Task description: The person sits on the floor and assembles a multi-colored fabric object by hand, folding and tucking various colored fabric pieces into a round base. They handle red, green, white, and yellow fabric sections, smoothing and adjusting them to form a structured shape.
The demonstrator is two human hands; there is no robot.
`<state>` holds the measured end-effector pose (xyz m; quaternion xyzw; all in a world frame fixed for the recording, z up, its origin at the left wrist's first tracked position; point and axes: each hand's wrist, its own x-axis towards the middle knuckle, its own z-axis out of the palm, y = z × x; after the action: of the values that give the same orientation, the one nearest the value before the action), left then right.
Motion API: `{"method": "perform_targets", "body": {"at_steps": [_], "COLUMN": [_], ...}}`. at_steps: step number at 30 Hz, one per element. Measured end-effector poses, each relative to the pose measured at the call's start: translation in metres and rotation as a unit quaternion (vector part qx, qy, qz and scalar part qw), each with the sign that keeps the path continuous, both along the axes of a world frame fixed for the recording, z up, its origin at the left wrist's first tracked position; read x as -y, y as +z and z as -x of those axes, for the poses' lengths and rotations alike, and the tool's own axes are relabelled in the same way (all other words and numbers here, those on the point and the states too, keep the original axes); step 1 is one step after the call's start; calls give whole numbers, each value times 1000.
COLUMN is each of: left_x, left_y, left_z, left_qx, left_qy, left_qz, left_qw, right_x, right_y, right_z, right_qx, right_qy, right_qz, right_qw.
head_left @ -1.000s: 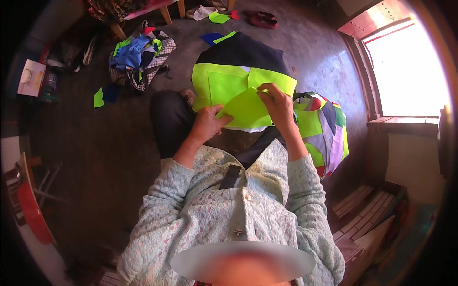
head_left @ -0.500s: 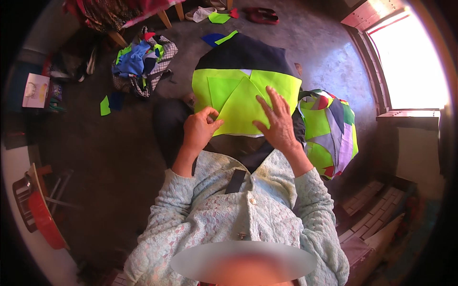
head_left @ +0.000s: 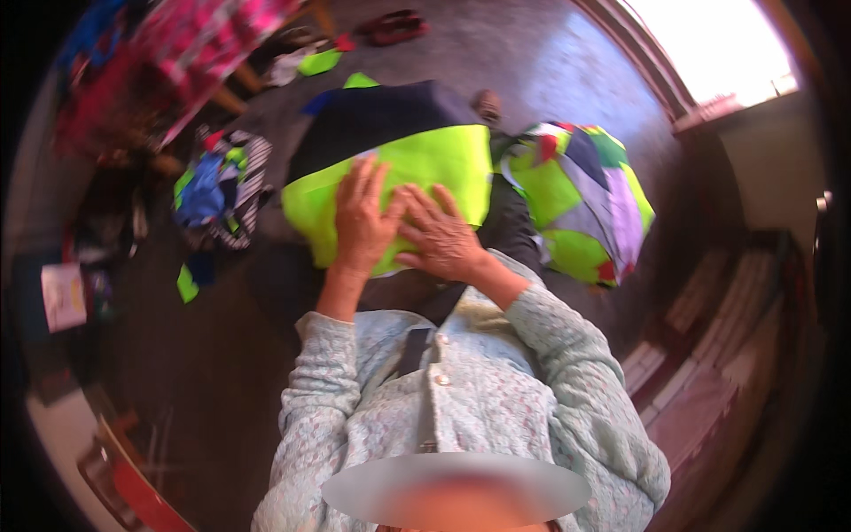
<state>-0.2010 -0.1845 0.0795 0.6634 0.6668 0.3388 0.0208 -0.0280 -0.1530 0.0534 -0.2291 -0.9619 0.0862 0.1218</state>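
Across my lap lies a piece of fabric, bright yellow-green cloth point(head_left: 443, 164) on the near side and dark navy cloth point(head_left: 381, 115) on the far side. My left hand point(head_left: 362, 217) rests flat on the yellow-green part, fingers stretched toward the navy edge. Beside it, my right hand point(head_left: 441, 235) also lies flat with spread fingers, its fingertips meeting the left hand near the thumb. Neither hand grips anything. The hands cover the middle of the yellow-green cloth, and the picture is slightly smeared by motion.
A round patchwork bundle point(head_left: 576, 199) sits on the floor to my right. At left stands a checked bag point(head_left: 253, 173) with blue and green scraps. Loose green scraps point(head_left: 187, 284) lie near it. Farther off are dark red shoes point(head_left: 393, 28) and a pink-covered piece of furniture point(head_left: 191, 62).
Both hands have come together and flattened onto the cloth; the left was pinching near its edge. The loose yellow-green pieces no longer show separately. The whole view has turned.
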Motion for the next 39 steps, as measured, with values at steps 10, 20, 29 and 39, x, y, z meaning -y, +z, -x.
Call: {"method": "perform_targets", "body": {"at_steps": [10, 20, 29, 39], "left_x": [-8, -4, -5, 4], "left_y": [-26, -26, -27, -20], "left_z": [0, -2, -5, -12], "left_qx": [-131, -175, -150, -76], "left_qy": [12, 27, 29, 47], "left_qz": [93, 89, 75, 82], "left_qw": [987, 980, 985, 993], "right_x": [0, -59, -161, -190], "right_y": [-7, 3, -46, -113], "right_z": [-5, -116, -249, -296], "right_qx": [-91, -249, -97, -38], "right_qy": [3, -206, -402, -338], "right_qz": [44, 2, -41, 1], "right_qw": [995, 946, 909, 940]}}
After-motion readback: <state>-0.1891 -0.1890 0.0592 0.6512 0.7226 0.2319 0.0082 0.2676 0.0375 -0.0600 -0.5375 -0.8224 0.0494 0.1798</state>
